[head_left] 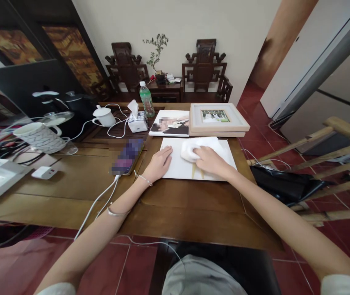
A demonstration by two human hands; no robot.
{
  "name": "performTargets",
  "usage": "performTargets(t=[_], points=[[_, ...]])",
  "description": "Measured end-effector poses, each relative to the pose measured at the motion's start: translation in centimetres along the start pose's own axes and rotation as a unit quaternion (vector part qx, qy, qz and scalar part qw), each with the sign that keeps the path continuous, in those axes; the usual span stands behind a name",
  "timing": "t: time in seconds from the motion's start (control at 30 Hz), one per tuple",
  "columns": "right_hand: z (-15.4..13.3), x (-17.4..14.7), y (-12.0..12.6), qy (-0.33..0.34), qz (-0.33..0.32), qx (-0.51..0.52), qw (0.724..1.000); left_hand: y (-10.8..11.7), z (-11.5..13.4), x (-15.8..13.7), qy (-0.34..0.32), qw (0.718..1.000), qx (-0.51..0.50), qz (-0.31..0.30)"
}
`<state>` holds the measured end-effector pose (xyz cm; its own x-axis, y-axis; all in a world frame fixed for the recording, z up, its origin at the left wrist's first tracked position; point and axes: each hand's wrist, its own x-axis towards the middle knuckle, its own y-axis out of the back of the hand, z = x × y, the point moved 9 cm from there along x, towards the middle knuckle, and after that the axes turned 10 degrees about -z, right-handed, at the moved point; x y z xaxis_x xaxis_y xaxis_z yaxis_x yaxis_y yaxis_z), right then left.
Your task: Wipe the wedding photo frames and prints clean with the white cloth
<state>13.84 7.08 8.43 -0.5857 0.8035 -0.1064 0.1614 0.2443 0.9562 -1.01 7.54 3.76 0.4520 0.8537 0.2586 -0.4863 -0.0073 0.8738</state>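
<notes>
A flat white panel (177,173) lies on the wooden table in front of me, with tan, tapering marks showing near its lower middle. My left hand (159,164) rests on the panel's left edge, fingers stretched out and lying flat. My right hand (209,160) grips a bunched white cloth (190,150) and presses it on the panel's upper middle. The cloth covers part of the panel, so what is under it is hidden. Just behind the panel lie a photo print (171,123) and a pale framed picture (239,121) stacked on another frame.
Left of my hand lies a phone (128,157) with a white cable attached. Farther back stand a tissue box (138,123), a green-labelled bottle (146,100), a lidded white cup (105,117) and a patterned mug (39,137). A bamboo chair (325,164) stands at the right.
</notes>
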Motion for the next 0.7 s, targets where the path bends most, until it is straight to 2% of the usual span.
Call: performTargets(t=[0.13,0.23,0.37,0.53,0.6,0.7], points=[[1.1,3.5,1.2,-0.019,0.009,-0.008,1.0,-0.1,-0.2,0.0,0.0,1.0,-0.003,-0.009],[0.6,3.5,1.0,-0.037,0.001,-0.003,0.999,-0.1,-0.3,0.0,0.0,1.0,-0.006,-0.009],[-1.9,0.0,-0.7,-0.031,-0.019,0.016,0.999,-0.2,-0.2,0.1,0.0,1.0,0.001,-0.004],[-5.7,-5.9,-2.7,0.037,-0.056,0.041,0.997,-0.2,-0.1,0.1,0.008,1.0,0.003,-0.007],[-6.5,-6.9,-2.8,0.052,-0.066,0.044,0.995,-0.2,0.0,0.1,0.01,1.0,0.001,-0.008],[-6.1,-6.1,-2.1,0.037,-0.062,0.036,0.997,-0.1,0.0,0.0,0.009,1.0,0.002,-0.005]])
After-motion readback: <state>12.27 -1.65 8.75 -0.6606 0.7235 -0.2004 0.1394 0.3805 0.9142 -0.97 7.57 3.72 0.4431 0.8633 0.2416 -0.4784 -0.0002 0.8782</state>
